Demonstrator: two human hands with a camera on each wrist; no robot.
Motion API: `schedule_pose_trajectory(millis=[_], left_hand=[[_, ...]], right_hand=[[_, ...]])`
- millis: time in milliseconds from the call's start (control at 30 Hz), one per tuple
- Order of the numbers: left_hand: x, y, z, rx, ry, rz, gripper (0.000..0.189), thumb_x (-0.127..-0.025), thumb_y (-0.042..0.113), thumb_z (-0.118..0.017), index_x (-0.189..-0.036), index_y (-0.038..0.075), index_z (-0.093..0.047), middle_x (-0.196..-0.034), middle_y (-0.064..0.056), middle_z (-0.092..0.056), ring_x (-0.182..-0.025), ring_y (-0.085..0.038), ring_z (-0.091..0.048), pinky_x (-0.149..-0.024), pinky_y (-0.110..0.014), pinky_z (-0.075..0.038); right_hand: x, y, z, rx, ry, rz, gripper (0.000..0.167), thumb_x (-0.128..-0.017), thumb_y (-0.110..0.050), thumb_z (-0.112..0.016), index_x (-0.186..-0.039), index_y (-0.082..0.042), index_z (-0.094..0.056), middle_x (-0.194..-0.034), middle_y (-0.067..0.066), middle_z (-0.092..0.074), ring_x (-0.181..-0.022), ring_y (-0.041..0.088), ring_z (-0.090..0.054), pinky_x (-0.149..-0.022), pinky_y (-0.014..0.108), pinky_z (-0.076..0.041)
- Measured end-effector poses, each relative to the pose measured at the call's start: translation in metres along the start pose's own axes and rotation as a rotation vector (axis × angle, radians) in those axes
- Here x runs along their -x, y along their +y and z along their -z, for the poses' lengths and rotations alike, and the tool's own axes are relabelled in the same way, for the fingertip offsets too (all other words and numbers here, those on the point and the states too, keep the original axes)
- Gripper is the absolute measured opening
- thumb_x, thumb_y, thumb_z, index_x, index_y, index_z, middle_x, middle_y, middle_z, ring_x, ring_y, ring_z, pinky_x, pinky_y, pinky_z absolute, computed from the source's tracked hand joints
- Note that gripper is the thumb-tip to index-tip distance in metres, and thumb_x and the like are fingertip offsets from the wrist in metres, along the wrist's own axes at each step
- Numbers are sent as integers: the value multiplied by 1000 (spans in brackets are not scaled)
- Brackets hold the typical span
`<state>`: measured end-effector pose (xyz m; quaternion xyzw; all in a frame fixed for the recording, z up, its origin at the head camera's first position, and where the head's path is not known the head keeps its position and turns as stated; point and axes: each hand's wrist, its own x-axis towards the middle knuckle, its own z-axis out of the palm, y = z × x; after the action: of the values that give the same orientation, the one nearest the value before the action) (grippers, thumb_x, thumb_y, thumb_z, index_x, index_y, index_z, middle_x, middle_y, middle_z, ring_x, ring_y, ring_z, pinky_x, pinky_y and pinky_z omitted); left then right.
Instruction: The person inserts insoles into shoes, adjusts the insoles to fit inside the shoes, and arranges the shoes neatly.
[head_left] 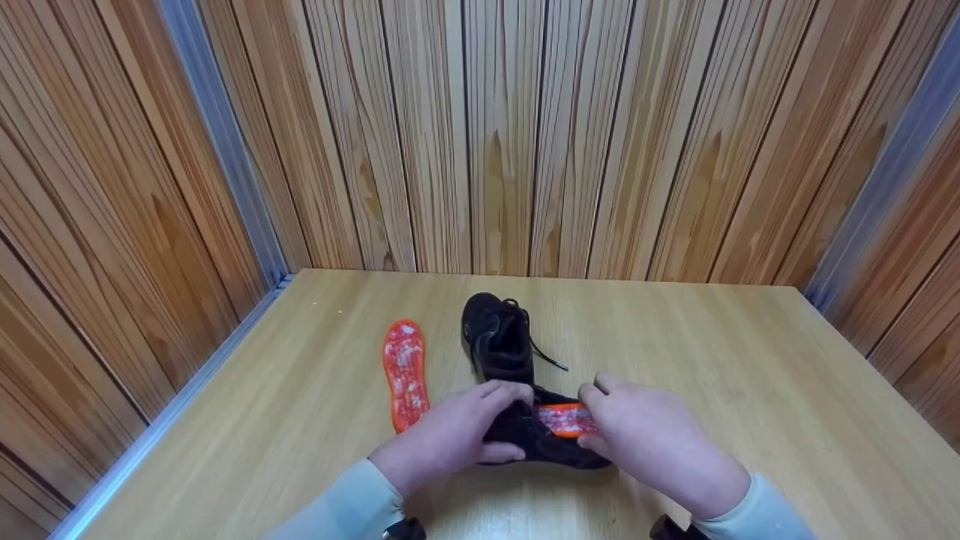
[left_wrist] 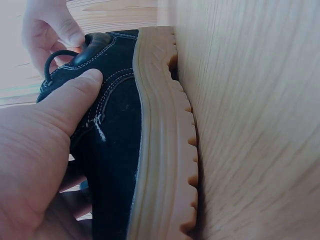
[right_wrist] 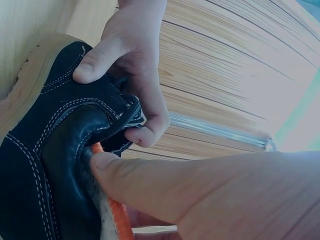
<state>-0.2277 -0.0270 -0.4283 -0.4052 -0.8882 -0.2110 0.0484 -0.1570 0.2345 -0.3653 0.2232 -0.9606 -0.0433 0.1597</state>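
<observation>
A black shoe (head_left: 555,450) with a tan treaded sole (left_wrist: 162,130) lies crosswise near the front of the table, its toe toward the left. My left hand (head_left: 461,420) grips the front part, thumb on the near side and fingers over the laces. In the shoe's opening sits a red-and-white insole (head_left: 562,420) with an orange edge, its front part hidden inside. My right hand (head_left: 649,431) pinches this insole between thumb and fingers by the heel end. The right wrist view shows the right thumb (right_wrist: 112,170) at the orange edge, beside the padded collar (right_wrist: 75,150).
Behind this shoe stands another black shoe (head_left: 491,334), toe away from me, a lace (head_left: 551,360) trailing right. A second red insole (head_left: 406,367) lies flat to the left, its lower end beside my left forearm. Wood-panelled walls (head_left: 499,150) enclose the table (head_left: 750,375) at back and sides.
</observation>
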Motion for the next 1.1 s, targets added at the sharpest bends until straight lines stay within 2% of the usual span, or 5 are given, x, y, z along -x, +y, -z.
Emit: schedule_pose_trajectory(millis=[467, 867, 1100], left_hand=[[0, -2, -1, 15, 5, -17, 64, -98, 49, -80, -153, 31, -54, -154, 5, -63, -137, -18, -67, -115, -44, -57], [0, -2, 0, 34, -12, 10, 64, -98, 50, -80, -153, 33, -53, -153, 5, -63, -134, -18, -67, -113, -45, -58], [0, -1, -1, 23, -5, -4, 64, -97, 49, -82, -152, 32, -54, -153, 5, -64, -135, -18, -67, -114, -44, -57]], right_hand=[[1, 4, -3, -38, -38, -18, 54, -81, -43, -97, -113, -6, -74, -94, 2, -63, -67, 17, -61, -54, 41, -55], [-3, 13, 9, -143, -242, -90, 59, -84, -43, -95, -122, -4, -72, -101, 4, -67, -77, 18, -63, -70, 45, -61], [-3, 18, 15, -158, -295, -101, 56, -85, -40, -95, -121, -4, -72, -99, 3, -70, -78, 16, -62, -70, 43, -59]])
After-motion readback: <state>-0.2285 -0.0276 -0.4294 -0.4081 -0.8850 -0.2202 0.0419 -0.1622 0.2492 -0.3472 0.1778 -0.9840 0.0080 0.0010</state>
